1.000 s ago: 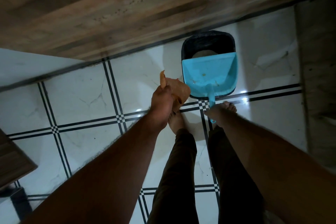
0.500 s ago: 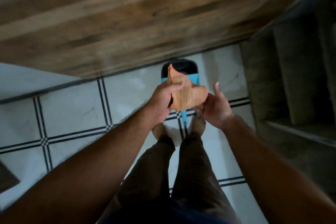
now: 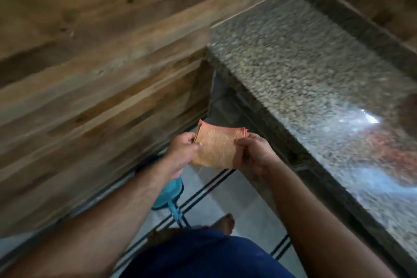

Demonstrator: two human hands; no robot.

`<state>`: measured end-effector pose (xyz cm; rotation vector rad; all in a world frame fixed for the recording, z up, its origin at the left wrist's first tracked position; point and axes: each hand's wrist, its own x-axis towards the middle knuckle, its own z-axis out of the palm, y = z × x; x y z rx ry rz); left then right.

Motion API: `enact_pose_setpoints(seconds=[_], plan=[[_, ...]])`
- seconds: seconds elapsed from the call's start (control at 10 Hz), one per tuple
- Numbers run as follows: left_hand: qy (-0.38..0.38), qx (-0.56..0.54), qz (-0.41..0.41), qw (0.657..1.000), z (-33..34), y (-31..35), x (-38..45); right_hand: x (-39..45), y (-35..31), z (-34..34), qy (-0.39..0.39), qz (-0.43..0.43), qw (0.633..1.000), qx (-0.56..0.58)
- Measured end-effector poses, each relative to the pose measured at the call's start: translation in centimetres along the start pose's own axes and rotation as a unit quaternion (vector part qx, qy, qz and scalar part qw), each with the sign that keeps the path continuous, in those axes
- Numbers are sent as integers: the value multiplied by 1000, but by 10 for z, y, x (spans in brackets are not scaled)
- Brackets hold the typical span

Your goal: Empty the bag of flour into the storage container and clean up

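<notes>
An orange cleaning cloth (image 3: 215,148), folded into a flat square, is held up in front of me between both hands. My left hand (image 3: 181,154) pinches its left edge. My right hand (image 3: 255,153) grips its right edge. Below my left forearm a blue dustpan (image 3: 169,192) shows partly on the floor, its handle pointing toward my feet. The flour bag and the storage container are out of view.
A speckled granite counter (image 3: 316,79) runs along the right, with a bright glare and a reddish blur on it. Wooden cabinet fronts (image 3: 90,74) fill the left and top. White floor tiles (image 3: 225,196) with black lines lie below, with my bare foot (image 3: 225,222) on them.
The view has swung up and right from the bin and dustpan toward the counter. My right hand left the dustpan and took the cloth's right edge; the cloth is spread flat.
</notes>
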<state>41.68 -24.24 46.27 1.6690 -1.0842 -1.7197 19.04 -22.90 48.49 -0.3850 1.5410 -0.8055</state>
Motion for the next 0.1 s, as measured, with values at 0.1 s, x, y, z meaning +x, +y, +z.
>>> enact_pose_setpoints(seconds=[0.1], plan=[[-25,26,43,998,49,40,13,-10,-26,-43,55,-35,997,34]])
